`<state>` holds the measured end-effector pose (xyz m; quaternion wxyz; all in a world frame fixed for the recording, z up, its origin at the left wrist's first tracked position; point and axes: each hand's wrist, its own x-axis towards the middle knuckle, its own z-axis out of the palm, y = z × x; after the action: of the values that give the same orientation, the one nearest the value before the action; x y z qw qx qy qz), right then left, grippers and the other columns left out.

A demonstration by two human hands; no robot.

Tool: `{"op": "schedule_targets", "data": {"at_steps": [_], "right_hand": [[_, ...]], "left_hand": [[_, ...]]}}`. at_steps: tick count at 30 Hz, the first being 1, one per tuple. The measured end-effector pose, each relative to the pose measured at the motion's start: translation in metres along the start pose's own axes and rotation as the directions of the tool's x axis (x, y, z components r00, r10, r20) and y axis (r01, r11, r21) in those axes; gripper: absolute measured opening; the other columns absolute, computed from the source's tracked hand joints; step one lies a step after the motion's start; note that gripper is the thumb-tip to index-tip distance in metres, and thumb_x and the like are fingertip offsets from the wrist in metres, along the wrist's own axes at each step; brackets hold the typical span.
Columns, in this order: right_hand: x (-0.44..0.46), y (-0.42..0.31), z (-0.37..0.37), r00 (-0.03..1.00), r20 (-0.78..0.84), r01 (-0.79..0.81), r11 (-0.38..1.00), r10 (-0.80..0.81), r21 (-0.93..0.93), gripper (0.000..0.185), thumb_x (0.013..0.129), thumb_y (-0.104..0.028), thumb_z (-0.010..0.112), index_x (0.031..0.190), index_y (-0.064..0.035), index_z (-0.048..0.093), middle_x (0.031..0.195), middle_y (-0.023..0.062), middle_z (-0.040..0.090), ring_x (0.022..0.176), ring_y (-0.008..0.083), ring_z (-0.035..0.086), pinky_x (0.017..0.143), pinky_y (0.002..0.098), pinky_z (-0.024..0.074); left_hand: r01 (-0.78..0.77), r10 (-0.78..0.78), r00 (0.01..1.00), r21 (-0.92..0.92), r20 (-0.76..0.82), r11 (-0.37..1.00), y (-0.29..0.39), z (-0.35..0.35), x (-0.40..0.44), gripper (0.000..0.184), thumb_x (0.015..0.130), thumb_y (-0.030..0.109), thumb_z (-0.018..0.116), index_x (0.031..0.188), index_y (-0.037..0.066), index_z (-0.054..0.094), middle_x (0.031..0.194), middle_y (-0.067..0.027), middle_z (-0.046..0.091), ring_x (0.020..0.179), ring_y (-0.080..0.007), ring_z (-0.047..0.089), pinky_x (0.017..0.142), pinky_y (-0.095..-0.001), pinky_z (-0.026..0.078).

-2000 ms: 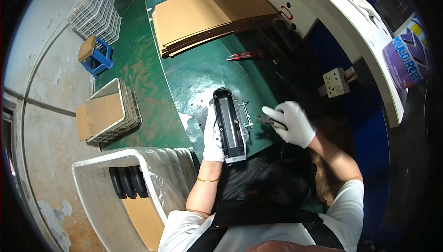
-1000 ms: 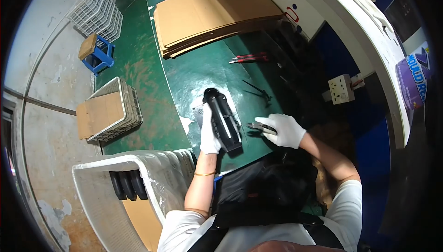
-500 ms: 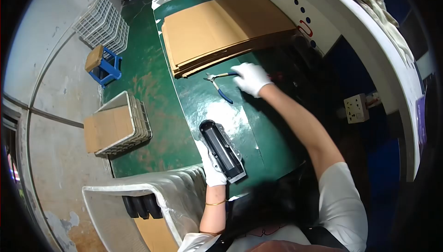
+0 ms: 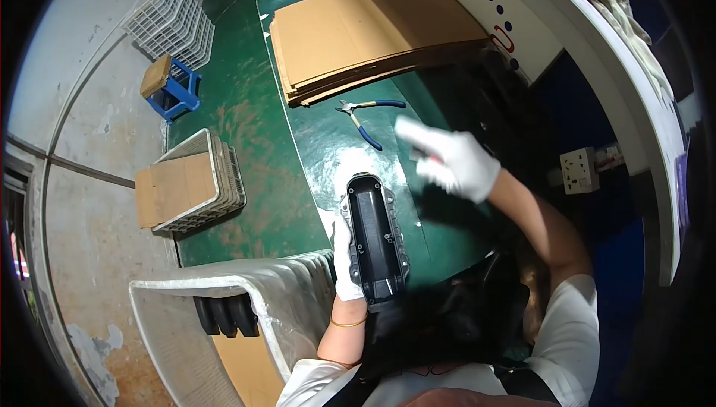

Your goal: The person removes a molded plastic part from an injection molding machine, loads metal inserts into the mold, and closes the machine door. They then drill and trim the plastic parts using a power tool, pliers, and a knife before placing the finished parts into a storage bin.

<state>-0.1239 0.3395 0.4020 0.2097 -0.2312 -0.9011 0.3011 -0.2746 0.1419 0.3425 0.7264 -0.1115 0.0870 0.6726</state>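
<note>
A long black plastic housing (image 4: 377, 239), with a hollow channel and screw bosses along its sides, is in my gloved left hand (image 4: 344, 262). The hand grips its left edge, and the open side faces up. My gloved right hand (image 4: 456, 159) is in the air to the right of the housing, smeared by motion, with the index finger pointing left and the other fingers curled. A bit of red shows at its palm, too small to name. Diagonal pliers (image 4: 356, 112) with blue handles lie spread on the green tabletop (image 4: 321, 146), apart from both hands.
Stacked cardboard sheets (image 4: 373, 27) cover the table's far end. At lower left, a white crate (image 4: 261, 288) contains black parts and cardboard. Another crate (image 4: 216, 191), a blue stool (image 4: 179, 90) and stacked white baskets (image 4: 171, 23) stand on the floor. A socket box (image 4: 579, 171) is at right.
My right hand has left the pliers' handle and moved right and toward me, a bit of red now at its palm. The housing has turned more upright in view in my left hand.
</note>
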Motion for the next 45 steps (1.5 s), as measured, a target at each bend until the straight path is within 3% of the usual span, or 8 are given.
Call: {"op": "schedule_targets", "data": {"at_steps": [2,9,12,16,31,36,41,45], "right_hand": [[-0.026,-0.026,-0.002,0.991,0.116,0.080,0.989,-0.066,-0.125,0.046,0.086,-0.024,0.063,0.127,-0.0069,0.053,0.083,0.0121,0.063,0.065,0.0242,0.064,0.062,0.0329,0.0527],[-0.071,-0.066,-0.014,0.977,0.171,-0.121,0.990,0.131,-0.067,0.051,0.078,-0.050,0.069,0.100,-0.0042,0.061,0.075,0.0092,0.060,0.063,0.0242,0.063,0.054,0.0322,0.0495],[-0.079,-0.060,-0.015,0.985,0.172,0.040,0.951,0.014,-0.308,0.067,0.070,-0.070,0.062,0.084,-0.0047,0.059,0.066,0.0099,0.057,0.057,0.0284,0.061,0.051,0.0361,0.0484],[-0.086,-0.072,-0.023,0.971,0.219,-0.002,0.924,0.093,-0.383,0.071,0.067,-0.076,0.059,0.074,-0.0055,0.055,0.066,0.0095,0.057,0.056,0.0285,0.061,0.049,0.0372,0.0482],[-0.103,-0.066,-0.017,0.959,0.262,0.000,0.920,0.111,-0.391,0.071,0.069,-0.077,0.056,0.070,-0.0054,0.055,0.064,0.0102,0.056,0.054,0.0277,0.060,0.046,0.0364,0.0477],[-0.104,-0.065,-0.018,0.940,0.290,-0.077,0.940,0.179,-0.331,0.068,0.067,-0.071,0.062,0.071,-0.0044,0.055,0.067,0.0110,0.056,0.058,0.0298,0.059,0.051,0.0370,0.0468],[-0.112,-0.063,-0.014,0.954,0.278,-0.029,0.958,0.112,-0.286,0.065,0.074,-0.069,0.059,0.072,-0.0042,0.056,0.064,0.0107,0.057,0.055,0.0289,0.059,0.048,0.0364,0.0466],[-0.119,-0.072,-0.014,0.980,0.181,-0.098,0.992,0.083,0.076,0.058,0.076,-0.061,0.064,0.074,-0.0037,0.055,0.067,0.0100,0.057,0.058,0.0288,0.059,0.050,0.0364,0.0456]], "left_hand": [[0.018,-0.018,1.000,-0.002,-0.011,1.000,-0.006,0.007,-0.006,0.070,0.091,0.060,0.044,0.138,0.008,0.040,0.118,-0.0160,0.059,0.092,-0.0338,0.064,0.070,-0.0502,0.057],[0.111,-0.121,0.987,0.095,0.104,0.989,-0.035,0.021,-0.014,0.067,0.094,0.057,0.040,0.137,0.006,0.040,0.119,-0.0155,0.058,0.093,-0.0291,0.065,0.074,-0.0434,0.058],[0.081,-0.100,0.991,0.195,0.092,0.977,-0.045,0.026,-0.021,0.063,0.097,0.053,0.036,0.137,0.004,0.040,0.121,-0.0154,0.058,0.096,-0.0245,0.064,0.081,-0.0375,0.057],[0.113,-0.110,0.994,0.240,-0.026,0.964,-0.052,0.029,-0.027,0.064,0.095,0.056,0.038,0.135,0.006,0.043,0.115,-0.0155,0.060,0.087,-0.0247,0.066,0.068,-0.0385,0.059],[0.133,-0.126,0.991,0.357,-0.044,0.925,-0.061,0.027,-0.029,0.058,0.096,0.052,0.042,0.131,0.006,0.048,0.110,-0.0132,0.063,0.082,-0.0219,0.067,0.066,-0.0356,0.059],[0.129,-0.100,0.988,0.264,-0.120,0.956,-0.064,0.034,-0.027,0.057,0.096,0.051,0.042,0.130,0.006,0.049,0.110,-0.0131,0.064,0.082,-0.0214,0.067,0.065,-0.0349,0.059],[0.103,-0.113,0.994,0.356,0.008,0.929,-0.061,0.032,-0.027,0.049,0.100,0.043,0.039,0.129,0.005,0.049,0.111,-0.0107,0.063,0.090,-0.0175,0.065,0.074,-0.0295,0.057],[0.136,-0.133,0.991,0.307,-0.031,0.942,-0.058,0.039,-0.030,0.053,0.098,0.047,0.041,0.129,0.005,0.050,0.111,-0.0117,0.063,0.089,-0.0196,0.066,0.074,-0.0323,0.058]]}}
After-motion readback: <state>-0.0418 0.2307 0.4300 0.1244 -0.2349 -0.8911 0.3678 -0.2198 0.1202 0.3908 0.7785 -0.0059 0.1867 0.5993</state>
